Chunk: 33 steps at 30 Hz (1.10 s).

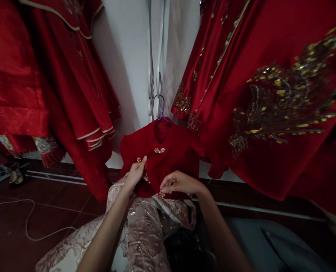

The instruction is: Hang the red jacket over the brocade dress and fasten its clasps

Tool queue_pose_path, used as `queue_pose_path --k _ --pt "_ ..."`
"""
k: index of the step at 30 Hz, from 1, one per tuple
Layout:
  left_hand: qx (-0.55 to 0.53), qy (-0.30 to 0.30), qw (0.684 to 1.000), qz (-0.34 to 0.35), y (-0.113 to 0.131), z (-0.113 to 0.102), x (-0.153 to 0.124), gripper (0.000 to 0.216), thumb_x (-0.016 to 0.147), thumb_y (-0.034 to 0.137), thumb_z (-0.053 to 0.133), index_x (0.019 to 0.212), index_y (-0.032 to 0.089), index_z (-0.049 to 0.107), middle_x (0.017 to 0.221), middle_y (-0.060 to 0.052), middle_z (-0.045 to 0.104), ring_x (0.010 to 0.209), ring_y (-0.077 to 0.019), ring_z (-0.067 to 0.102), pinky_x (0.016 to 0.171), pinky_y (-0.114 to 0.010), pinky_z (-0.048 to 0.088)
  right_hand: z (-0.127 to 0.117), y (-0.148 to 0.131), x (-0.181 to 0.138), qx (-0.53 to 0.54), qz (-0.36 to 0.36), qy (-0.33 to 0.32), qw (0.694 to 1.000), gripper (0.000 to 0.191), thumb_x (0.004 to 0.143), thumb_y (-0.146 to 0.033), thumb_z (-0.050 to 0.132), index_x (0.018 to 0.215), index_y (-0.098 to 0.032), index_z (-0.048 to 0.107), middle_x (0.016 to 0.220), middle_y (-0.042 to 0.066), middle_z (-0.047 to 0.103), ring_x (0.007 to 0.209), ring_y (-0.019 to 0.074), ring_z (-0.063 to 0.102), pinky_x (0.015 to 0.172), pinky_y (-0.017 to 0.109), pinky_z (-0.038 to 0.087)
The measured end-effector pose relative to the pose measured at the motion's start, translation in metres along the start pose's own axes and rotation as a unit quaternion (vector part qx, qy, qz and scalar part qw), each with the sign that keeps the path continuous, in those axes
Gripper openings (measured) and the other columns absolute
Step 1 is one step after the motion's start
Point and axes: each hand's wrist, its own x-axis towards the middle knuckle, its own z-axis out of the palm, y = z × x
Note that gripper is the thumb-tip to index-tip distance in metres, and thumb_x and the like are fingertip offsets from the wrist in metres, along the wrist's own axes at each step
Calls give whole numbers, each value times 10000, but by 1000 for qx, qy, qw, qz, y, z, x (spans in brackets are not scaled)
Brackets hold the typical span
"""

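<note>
A small red jacket [181, 151] hangs in front of me on a purple hanger [162, 107]. One beaded flower clasp [159, 150] joins its front below the neckline. My left hand [136, 172] is closed on the jacket's front edge, thumb on top, just beside another flower clasp [138, 159]. Lower down, near the hem, my right hand [179, 183] pinches at a third flower clasp [161, 195] with thumb and fingertips. Underneath the jacket lies a pale pink brocade garment [145, 226] with a shiny floral pattern, passing below my left forearm.
Red garments [68, 75] hang at the left, and a red dress with gold sequins [284, 87] hangs close on the right. White metal bars [158, 49] hold the hanger. A pale cable [28, 219] crosses the dark tiled floor. Something grey-blue [270, 241] stands at lower right.
</note>
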Motion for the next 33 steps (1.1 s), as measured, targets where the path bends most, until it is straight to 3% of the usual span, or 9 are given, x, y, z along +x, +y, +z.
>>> queue_pose_path --k 2,5,8,12,17,22,29,33 --pt "138 14 982 128 18 2 10 337 769 492 555 741 179 675 605 -9 613 499 -117 532 510 -236 418 -1 -1 -4 -20 3 -20 1000 335 667 -413 696 871 -147 700 779 41 696 713 145 628 694 270 485" --pt "311 -11 910 274 41 4 27 219 795 359 575 973 265 662 849 -23 623 734 -145 583 660 -249 451 -3 -3 -7 -46 3 -41 998 324 676 -417 688 868 -158 705 800 39 702 741 153 635 702 265 482" --pt "422 -55 844 326 50 7 40 200 807 332 564 982 294 651 917 -42 566 871 -173 550 688 -253 448 -4 -4 -9 -54 2 -42 998 327 683 -423 681 879 -163 706 811 38 705 756 157 637 710 265 480" --pt "483 -74 799 349 53 13 53 148 799 325 573 890 245 658 874 -79 533 908 -209 501 644 -255 428 -5 -3 -9 -60 2 -40 997 329 683 -425 683 883 -165 706 807 35 705 745 151 634 706 259 476" --pt "483 -130 773 391 65 19 63 98 787 269 578 727 209 628 839 -86 523 877 -217 500 773 -304 408 -6 -2 -10 -57 -6 -39 998 332 686 -425 681 889 -163 705 829 38 707 764 153 635 713 258 474" --pt "529 -167 737 387 78 19 61 116 771 273 574 847 203 626 967 -95 552 1000 -237 487 942 -388 317 -6 1 -10 -62 4 -45 997 331 686 -424 681 892 -166 706 834 36 710 772 157 643 715 256 475" --pt "472 -203 754 410 79 16 63 104 732 242 587 830 230 620 798 -23 613 862 -185 563 1063 -408 187 -7 1 -8 -76 4 -46 996 308 700 -411 673 886 -167 704 824 34 710 754 148 643 692 243 469" --pt "476 -214 763 381 82 17 64 92 769 229 540 825 241 612 758 -14 618 841 -186 576 1084 -434 162 -6 4 -8 -66 -17 -46 997 289 698 -384 681 877 -157 689 822 36 703 750 145 636 693 247 470"
